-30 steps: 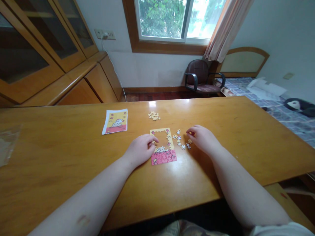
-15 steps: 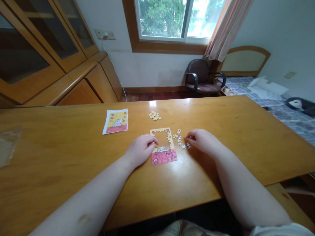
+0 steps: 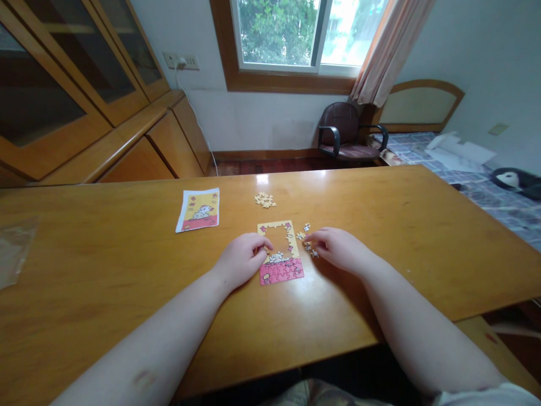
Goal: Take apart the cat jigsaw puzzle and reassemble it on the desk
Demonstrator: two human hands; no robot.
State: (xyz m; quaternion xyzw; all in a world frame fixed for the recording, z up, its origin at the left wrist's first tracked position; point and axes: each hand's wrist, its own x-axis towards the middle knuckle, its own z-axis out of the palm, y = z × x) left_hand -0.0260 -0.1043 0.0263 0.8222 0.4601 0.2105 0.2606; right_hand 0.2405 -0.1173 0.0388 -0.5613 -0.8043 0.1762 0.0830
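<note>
A small partly built jigsaw (image 3: 280,268) with a yellow border and a pink lower band lies on the wooden table (image 3: 105,265); its middle is an unfilled hole. My left hand (image 3: 242,259) rests on the jigsaw's left edge, fingers curled with the fingertips pressed on the border. My right hand (image 3: 338,248) lies just right of the jigsaw over several loose pieces (image 3: 305,237), fingers pinched together at their tips; what they hold is too small to make out.
A printed picture card (image 3: 198,210) lies to the upper left of the jigsaw. A small heap of pieces (image 3: 264,199) sits behind it. A clear plastic bag (image 3: 12,248) is at the far left. Cabinets (image 3: 84,101), a chair (image 3: 344,132) and a bed (image 3: 486,175) stand beyond the table.
My right hand has slid left over the loose pieces towards the jigsaw's right edge. My left hand has stayed on the jigsaw's left border.
</note>
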